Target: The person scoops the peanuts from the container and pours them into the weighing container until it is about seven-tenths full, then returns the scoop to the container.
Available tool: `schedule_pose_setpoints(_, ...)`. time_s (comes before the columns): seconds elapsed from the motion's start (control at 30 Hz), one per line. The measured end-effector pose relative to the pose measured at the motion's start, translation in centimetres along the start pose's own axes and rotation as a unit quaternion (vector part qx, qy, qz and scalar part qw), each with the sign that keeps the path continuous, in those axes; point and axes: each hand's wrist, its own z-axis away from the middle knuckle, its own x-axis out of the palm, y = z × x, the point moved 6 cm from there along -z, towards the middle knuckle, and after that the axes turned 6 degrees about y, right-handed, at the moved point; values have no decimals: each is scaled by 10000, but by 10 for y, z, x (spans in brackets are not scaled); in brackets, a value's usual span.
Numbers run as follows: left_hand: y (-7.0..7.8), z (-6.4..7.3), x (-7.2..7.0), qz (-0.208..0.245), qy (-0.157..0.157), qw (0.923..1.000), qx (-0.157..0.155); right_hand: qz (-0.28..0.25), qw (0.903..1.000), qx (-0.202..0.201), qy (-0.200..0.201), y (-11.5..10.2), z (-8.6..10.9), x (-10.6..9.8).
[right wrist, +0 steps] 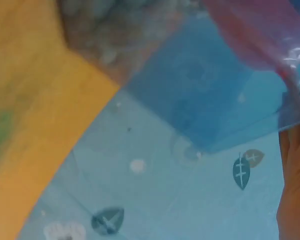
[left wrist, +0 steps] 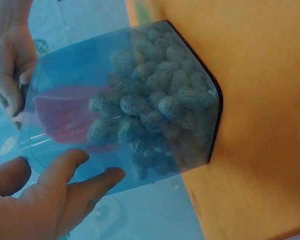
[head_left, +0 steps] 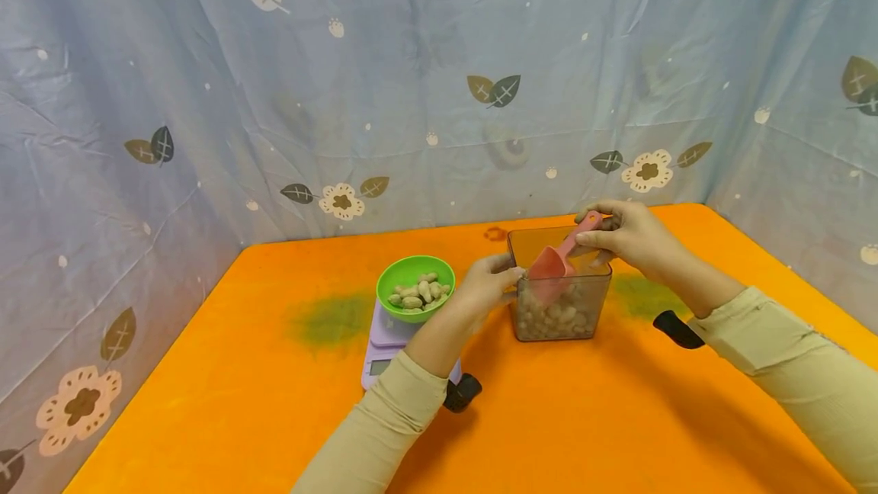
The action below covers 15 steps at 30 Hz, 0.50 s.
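My right hand (head_left: 634, 238) holds the handle of a pink scoop (head_left: 549, 264) between thumb and fingers. The scoop's bowl dips at a slant into a clear, smoky-tinted container (head_left: 561, 307), down at the peanuts (left wrist: 155, 95) in it. At the container's left rim and wall, my left hand (head_left: 485, 284) grips it, thumb by the rim and fingers along the side. In the left wrist view the scoop overlaps the upper peanuts through the wall. Only the scoop's upper part and the edge of the right hand show in the right wrist view.
Left of the container, a green bowl (head_left: 393, 274) with several peanuts sits on a lilac kitchen scale (head_left: 386, 335), partly behind the left forearm. The orange tabletop (head_left: 261, 402) lies beneath everything. Patterned curtains (head_left: 425, 97) hang behind and at both sides.
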Motion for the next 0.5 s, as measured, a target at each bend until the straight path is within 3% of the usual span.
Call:
schedule_pose_setpoints(0.13, 1, 0, 0, -24, 0, 10000, 31, 47, 9996, -266, 92, -5, -1, 2)
schedule_pose_setpoints(0.27, 1, 1, -1, -89, 22, 9999, 51, 456, 9976, -497, 161, -7, -2, -2)
schedule_pose_setpoints(0.37, 1, 1, 0, -138, -5, 9999, 42, 436, 9988, -227, 16, -2, -4, -1)
schedule_pose_setpoints(0.5, 1, 0, 0, -89, -10, 9999, 56, -80, 9998, 95, -143, 4, -10, 10)
